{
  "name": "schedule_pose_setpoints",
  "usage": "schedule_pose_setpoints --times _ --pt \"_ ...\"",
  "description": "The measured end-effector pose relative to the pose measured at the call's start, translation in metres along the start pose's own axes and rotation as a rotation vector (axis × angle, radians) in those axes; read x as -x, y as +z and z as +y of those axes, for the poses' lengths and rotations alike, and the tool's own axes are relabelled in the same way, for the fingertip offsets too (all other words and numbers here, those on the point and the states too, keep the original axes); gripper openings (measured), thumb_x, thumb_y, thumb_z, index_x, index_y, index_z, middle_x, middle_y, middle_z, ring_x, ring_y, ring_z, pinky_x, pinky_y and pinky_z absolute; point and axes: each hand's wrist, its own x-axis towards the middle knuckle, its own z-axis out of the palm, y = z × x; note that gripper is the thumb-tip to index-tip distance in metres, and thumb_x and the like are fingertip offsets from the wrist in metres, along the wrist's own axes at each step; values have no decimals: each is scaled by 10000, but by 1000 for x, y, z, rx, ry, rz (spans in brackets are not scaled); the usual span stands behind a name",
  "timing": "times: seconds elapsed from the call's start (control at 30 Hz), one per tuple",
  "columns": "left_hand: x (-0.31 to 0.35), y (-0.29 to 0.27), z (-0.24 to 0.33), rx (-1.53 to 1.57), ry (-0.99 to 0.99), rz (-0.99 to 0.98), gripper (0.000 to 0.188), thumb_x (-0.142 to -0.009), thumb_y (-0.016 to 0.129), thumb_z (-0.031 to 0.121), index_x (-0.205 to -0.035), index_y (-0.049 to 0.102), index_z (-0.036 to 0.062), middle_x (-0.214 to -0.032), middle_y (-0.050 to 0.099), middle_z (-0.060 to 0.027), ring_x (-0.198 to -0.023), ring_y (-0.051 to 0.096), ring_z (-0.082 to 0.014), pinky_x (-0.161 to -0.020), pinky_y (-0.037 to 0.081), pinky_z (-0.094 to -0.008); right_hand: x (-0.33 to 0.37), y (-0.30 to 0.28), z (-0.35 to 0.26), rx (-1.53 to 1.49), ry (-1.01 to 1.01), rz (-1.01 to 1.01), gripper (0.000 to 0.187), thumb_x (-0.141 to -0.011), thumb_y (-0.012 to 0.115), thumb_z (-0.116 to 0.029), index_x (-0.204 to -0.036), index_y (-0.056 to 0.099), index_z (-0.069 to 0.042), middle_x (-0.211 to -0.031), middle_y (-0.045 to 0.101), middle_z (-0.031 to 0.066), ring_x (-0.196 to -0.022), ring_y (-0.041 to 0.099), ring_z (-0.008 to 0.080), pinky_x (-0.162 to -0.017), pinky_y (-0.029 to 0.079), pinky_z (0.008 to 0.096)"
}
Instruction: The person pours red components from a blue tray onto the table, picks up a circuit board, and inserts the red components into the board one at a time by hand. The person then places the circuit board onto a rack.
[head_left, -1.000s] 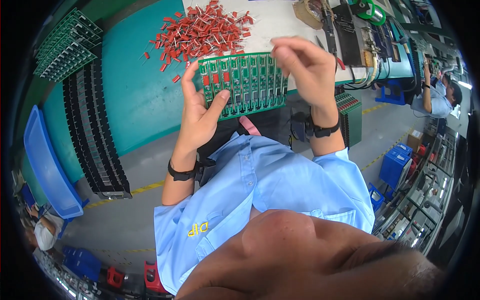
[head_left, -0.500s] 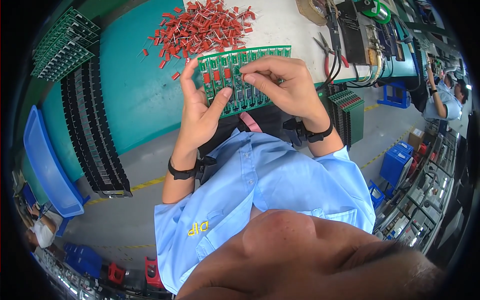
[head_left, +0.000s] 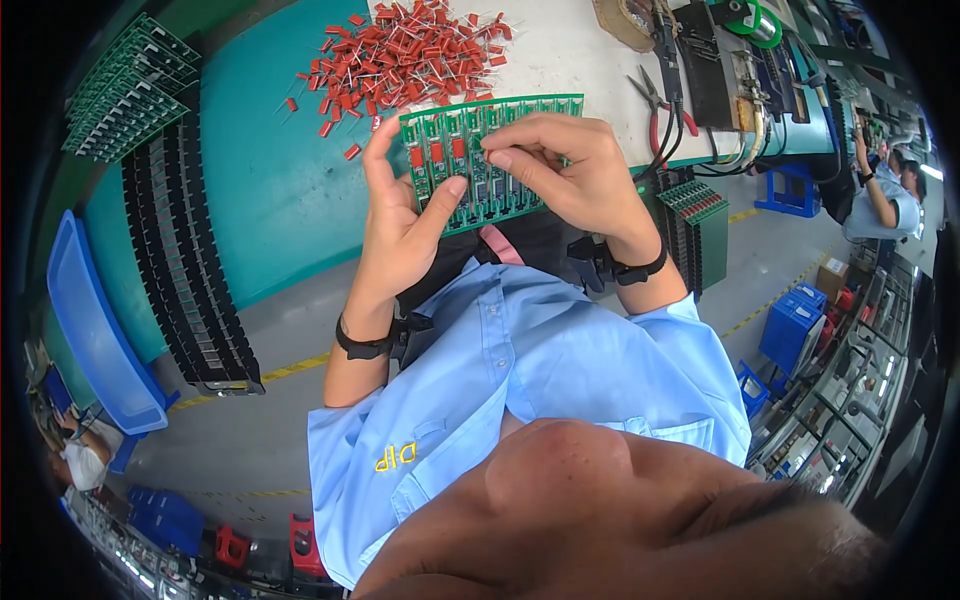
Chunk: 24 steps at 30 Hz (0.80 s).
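My left hand (head_left: 398, 228) grips the left end of a green circuit board panel (head_left: 490, 208), its thumb on the face and its fingers at the edge and behind. Three red capacitors (head_left: 437, 153) sit side by side in the panel's left sections. Over the section to their right, my right hand (head_left: 580, 172) is closed in a pinch at the board. A trace of red shows at its fingertips, apparently another capacitor mostly covered by the fingers. Beyond the panel lies a heap of loose red capacitors (head_left: 410, 60) with long wire leads.
Stacked green boards (head_left: 135, 85) and a black slotted rack (head_left: 185, 250) stand at the left, beside a blue tray (head_left: 95, 320). Red-handled pliers (head_left: 652, 105), cables and a solder spool (head_left: 760, 25) lie at the far right. More boards (head_left: 693, 200) stand right of my arm.
The panel has shifted very slightly to the right with my left hand. My right hand keeps its pinch at nearly the same spot, and less red shows at its fingertips.
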Motion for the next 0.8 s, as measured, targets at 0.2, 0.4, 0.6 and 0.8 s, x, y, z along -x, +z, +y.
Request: schedule_pose_setpoints --times 0.2,0.4,0.6,0.8 --pt "0 -2 -3 -45 29 -10 741 -953 582 -75 -1521 142 104 -1375 486 -170 -1243 557 -234 -987 505 -367 -2 1 -2 7 12 -7 122 -893 726 -36 -1010 753 -16 -783 684 62 -581 526 72 -504 378 242" --pt "1 0 1 -43 7 -6 746 -952 587 -73 -1524 142 107 -1373 487 -168 -1227 569 -227 -972 515 -360 -1 -1 -5 15 52 -30 116 -887 730 -39 -998 753 -13 -757 676 58 -564 516 74 -495 374 248" --pt "2 1 -1 -10 -24 -13 758 -952 593 -68 -1531 135 107 -1371 487 -167 -1212 576 -217 -962 521 -361 -5 2 -6 111 -5 10 111 -871 741 -41 -981 757 -37 -742 667 35 -544 496 66 -483 365 248" --pt "2 -2 -1 -9 -43 -13 746 -958 586 -63 -1535 142 99 -1376 482 -167 -1206 576 -212 -968 511 -353 -17 -11 -10 284 -183 114 108 -856 758 -68 -963 761 -62 -735 658 25 -529 488 81 -480 366 251"
